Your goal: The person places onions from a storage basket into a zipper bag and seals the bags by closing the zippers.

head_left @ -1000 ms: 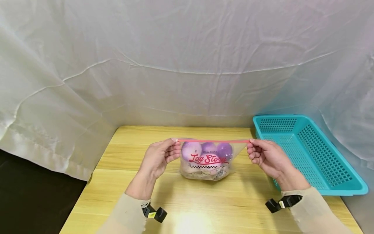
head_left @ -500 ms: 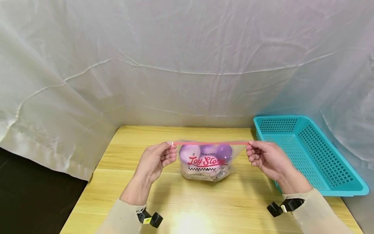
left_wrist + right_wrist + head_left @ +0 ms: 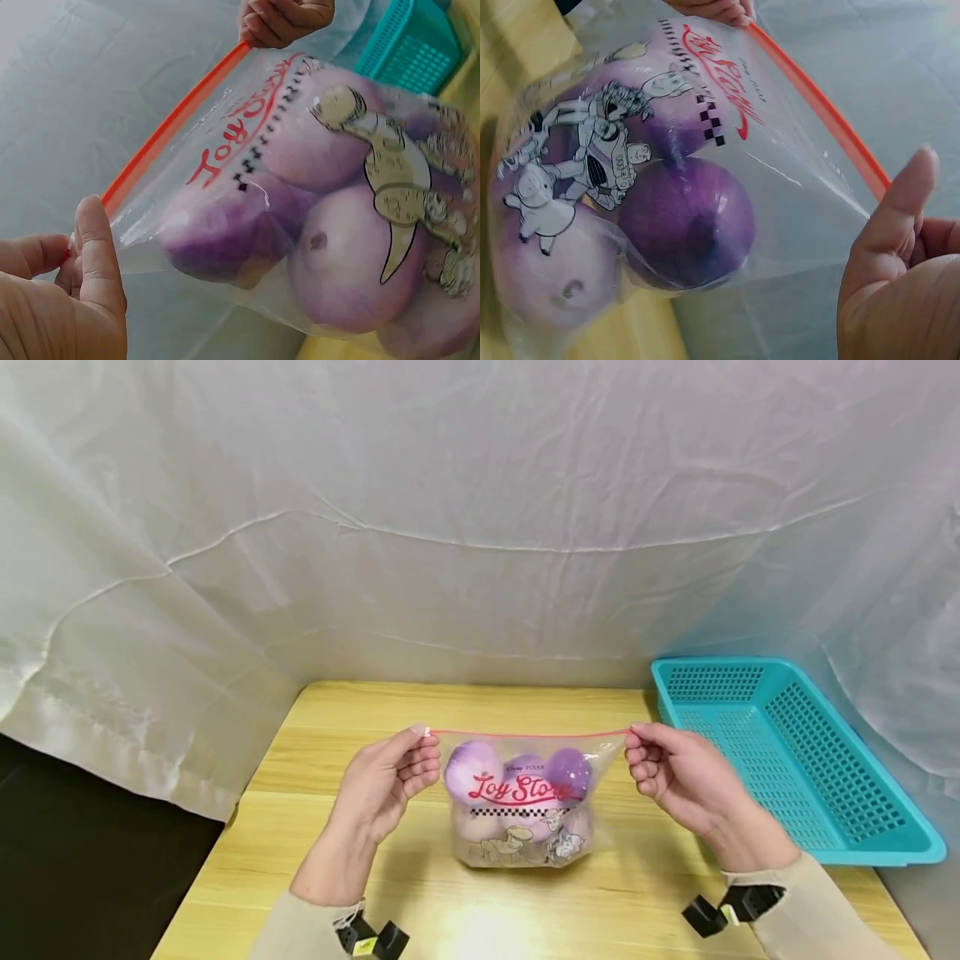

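Observation:
A clear zip bag (image 3: 525, 814) with red lettering and cartoon figures hangs between my hands, its red zip strip (image 3: 525, 735) stretched across the top. Inside, several round purple-and-white things (image 3: 694, 225) are packed together, some with a small dark mark. My left hand (image 3: 378, 789) pinches the left top corner between thumb and finger, by a small white piece (image 3: 427, 732) at the strip's end. At the opposite corner my right hand (image 3: 690, 781) pinches the strip's end with thumb and finger, other fingers curled in. The bag's bottom is close over the wooden table.
A turquoise plastic basket (image 3: 918, 827) with perforated sides stands at the right of the wooden table (image 3: 337, 718), partly behind my right forearm. Pale grey cloth (image 3: 480, 593) hangs behind the table and along both sides. A dark area (image 3: 90, 852) lies left of the table.
Both hands have brought the bag nearer to me, and more of its printed front shows. The left hand has shifted left and down. The zip strip now sags slightly.

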A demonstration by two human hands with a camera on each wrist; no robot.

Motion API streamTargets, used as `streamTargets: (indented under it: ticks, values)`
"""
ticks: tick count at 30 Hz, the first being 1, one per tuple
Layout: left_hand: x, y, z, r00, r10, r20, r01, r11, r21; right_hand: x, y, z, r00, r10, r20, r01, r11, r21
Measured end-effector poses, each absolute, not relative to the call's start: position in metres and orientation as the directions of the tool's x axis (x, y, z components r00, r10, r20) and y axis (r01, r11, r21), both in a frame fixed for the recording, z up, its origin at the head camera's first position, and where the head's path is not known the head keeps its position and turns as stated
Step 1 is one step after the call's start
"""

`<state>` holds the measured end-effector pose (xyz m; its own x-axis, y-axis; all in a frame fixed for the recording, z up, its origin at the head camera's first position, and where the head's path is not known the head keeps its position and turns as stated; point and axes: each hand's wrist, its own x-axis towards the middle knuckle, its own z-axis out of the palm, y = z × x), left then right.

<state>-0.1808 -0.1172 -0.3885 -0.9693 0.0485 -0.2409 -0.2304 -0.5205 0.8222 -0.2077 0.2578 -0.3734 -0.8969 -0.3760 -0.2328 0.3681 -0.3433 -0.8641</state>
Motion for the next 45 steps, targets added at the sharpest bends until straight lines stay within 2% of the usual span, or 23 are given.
streamTargets:
  ticks: [5,10,14,23,26,28,32,35,38,40,42,45]
  values:
    - [-0.215,-0.113,-0.398,-0.953,0.039,-0.299,-0.275,-0.522,0.807,-0.237,0.25,-0.384,-0.894,-0.258,-0.367,0.441,-0.354,-0.825]
    - [-0.252,-0.109,-0.41,-0.939,0.015,-0.343,-0.299,-0.525,0.797,-0.269,0.243,-0.396,-0.883,-0.2,-0.424,0.469,-0.383,-0.796]
    - [-0.27,-0.107,-0.417,-0.926,-0.005,-0.379,-0.324,-0.506,0.799,-0.284,0.24,-0.405,-0.873,-0.177,-0.454,0.486,-0.393,-0.781]
    - [-0.275,-0.104,-0.43,-0.946,-0.032,-0.321,-0.282,-0.401,0.872,-0.289,0.245,-0.419,-0.884,-0.083,-0.461,0.458,-0.359,-0.813]
    - [-0.269,-0.1,-0.435,-0.956,-0.033,-0.291,-0.266,-0.314,0.911,-0.285,0.25,-0.422,-0.895,-0.061,-0.442,0.437,-0.325,-0.839]
    - [-0.262,-0.096,-0.439,-0.964,-0.049,-0.262,-0.248,-0.203,0.947,-0.281,0.251,-0.424,-0.903,-0.055,-0.427,0.424,-0.286,-0.859]
    - [-0.241,-0.088,-0.449,-0.983,-0.083,-0.161,-0.173,0.176,0.969,-0.269,0.247,-0.435,-0.922,-0.056,-0.384,0.388,-0.137,-0.912]
    - [-0.222,-0.082,-0.46,-0.988,-0.118,-0.104,-0.144,0.4,0.905,-0.255,0.236,-0.446,-0.943,-0.046,-0.329,0.324,0.089,-0.942]
    - [-0.206,-0.081,-0.472,-0.981,-0.146,-0.129,-0.183,0.458,0.87,-0.236,0.224,-0.459,-0.968,-0.04,-0.249,0.215,0.389,-0.896]
    - [-0.198,-0.083,-0.481,-0.976,-0.142,-0.167,-0.213,0.44,0.873,-0.223,0.216,-0.469,-0.979,-0.037,-0.198,0.147,0.545,-0.826]
    - [-0.193,-0.086,-0.489,-0.972,-0.121,-0.203,-0.235,0.409,0.882,-0.211,0.212,-0.481,-0.984,-0.037,-0.173,0.113,0.622,-0.775]
    - [-0.19,-0.087,-0.501,-0.972,-0.09,-0.217,-0.235,0.396,0.887,-0.198,0.211,-0.498,-0.986,-0.009,-0.168,0.122,0.653,-0.747]
